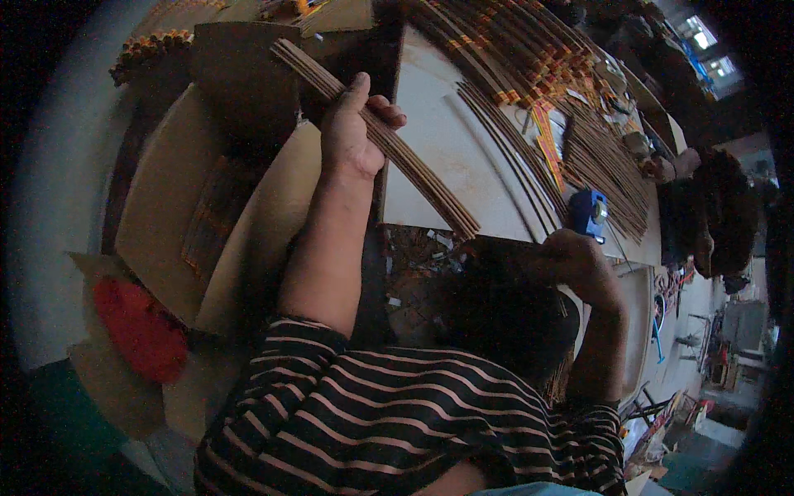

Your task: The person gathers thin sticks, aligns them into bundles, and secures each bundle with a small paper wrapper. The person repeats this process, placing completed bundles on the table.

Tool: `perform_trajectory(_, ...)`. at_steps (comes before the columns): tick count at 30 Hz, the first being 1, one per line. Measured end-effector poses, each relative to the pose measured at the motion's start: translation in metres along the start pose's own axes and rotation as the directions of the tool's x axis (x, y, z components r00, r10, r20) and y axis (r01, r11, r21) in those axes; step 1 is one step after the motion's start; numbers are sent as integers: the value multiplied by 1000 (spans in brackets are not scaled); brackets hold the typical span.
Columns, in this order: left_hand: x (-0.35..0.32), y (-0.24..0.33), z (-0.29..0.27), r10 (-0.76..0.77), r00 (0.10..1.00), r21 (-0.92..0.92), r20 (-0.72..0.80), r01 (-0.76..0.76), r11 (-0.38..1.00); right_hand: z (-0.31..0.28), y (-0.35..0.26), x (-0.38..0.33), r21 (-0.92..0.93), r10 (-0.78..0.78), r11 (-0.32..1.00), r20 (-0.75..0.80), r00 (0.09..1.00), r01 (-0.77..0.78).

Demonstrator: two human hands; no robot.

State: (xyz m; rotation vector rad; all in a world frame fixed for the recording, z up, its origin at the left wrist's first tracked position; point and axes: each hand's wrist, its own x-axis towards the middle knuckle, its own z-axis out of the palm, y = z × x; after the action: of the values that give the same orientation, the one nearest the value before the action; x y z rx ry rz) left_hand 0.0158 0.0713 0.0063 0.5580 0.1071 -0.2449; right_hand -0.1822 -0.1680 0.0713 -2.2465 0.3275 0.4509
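My left hand (357, 131) is closed around a bundle of thin brown sticks (422, 183), thumb laid along the top. The bundle slants from upper left to lower right, across the edge of a pale tabletop (422, 99). At the table's near edge, my right hand (572, 263) is dark and slightly blurred, with its fingers curled. Its fingertips meet the near ends of several loose brown sticks (513, 157) that run along the tabletop. Just beyond that hand stands a small blue device (588, 213).
Bundles with orange and yellow bands (529, 58) pile up at the table's far side, beside more loose sticks (608, 161). An open cardboard box (161, 215) at left contains banded bundles. A red bag (141, 331) lies near it. Scraps (413, 273) litter the floor below the table.
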Motion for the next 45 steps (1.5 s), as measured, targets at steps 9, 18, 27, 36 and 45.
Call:
perform_trajectory(9, -6, -20, 12, -179, 961, -73, 213, 199, 977, -10, 58, 127, -500, -190, 866, -291, 938, 20)
perform_trajectory(18, -26, -34, 18, -282, 917, 58, 282, 277, 959, 39, -51, 72, 328, -183, 919, -133, 974, 218)
perform_trajectory(27, -12, -45, 13, -171, 975, 171, 141, 146, 974, 99, -45, 57, 286, -145, 947, -33, 989, 148)
perform_trajectory(36, -16, -27, 17, -237, 909, 2, 343, 252, 968, 92, -61, 37, 589, -45, 797, 276, 960, -132)
perform_trajectory(45, -17, -38, 18, -313, 896, -1, 314, 330, 944, 88, -40, 40, 682, -62, 665, 458, 887, -305)
